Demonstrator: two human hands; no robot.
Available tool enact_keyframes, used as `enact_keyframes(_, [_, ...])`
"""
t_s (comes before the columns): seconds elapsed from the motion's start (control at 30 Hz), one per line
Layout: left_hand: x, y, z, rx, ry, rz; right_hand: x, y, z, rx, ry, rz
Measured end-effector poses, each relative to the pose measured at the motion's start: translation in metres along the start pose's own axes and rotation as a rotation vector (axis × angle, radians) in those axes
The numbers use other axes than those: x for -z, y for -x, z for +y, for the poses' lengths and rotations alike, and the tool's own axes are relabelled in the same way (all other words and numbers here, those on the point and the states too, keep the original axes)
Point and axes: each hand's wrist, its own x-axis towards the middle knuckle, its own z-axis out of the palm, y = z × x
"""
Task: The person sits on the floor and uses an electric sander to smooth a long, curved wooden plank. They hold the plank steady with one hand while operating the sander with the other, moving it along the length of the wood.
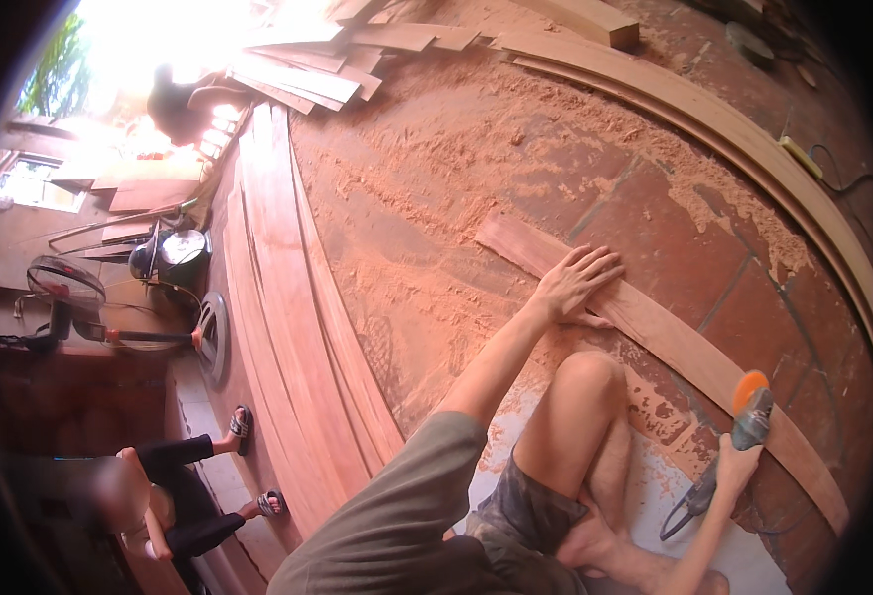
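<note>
A long, reddish-brown wooden plank (680, 337) lies on the floor in front of my bent knee, slanting from the middle of the view to the lower right. My left hand (577, 283) rests flat on its upper part, fingers stretched out. Towards the other end, my right hand (740, 462) is wrapped round the body of a grey angle grinder (752, 424). The grinder's orange disc (750, 389) is over the plank's far edge; whether it touches the wood, I cannot tell. A dark cord loops near the tool's rear.
Reddish sawdust (436, 178) covers much of the tiled floor. Long boards (278, 248) lie at my left, and curved boards (714, 129) at the far right. A standing fan (64, 283) lies tipped at the left. Another person (174, 506) sits at the lower left.
</note>
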Motion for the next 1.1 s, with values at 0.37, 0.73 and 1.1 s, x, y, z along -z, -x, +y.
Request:
enact_keyframes(0.37, [0.001,0.018,-0.008,0.0,-0.013,-0.011,0.025,-0.058,0.081,-0.189,0.037,0.099])
enact_keyframes(0.73, [0.008,-0.007,0.008,0.018,0.03,-0.096,0.011,-0.017,0.029,-0.034,0.107,0.065])
enact_keyframes(1.1, [-0.001,-0.007,0.002,-0.069,-0.14,-0.076,0.012,-0.004,0.003,-0.179,-0.043,0.035])
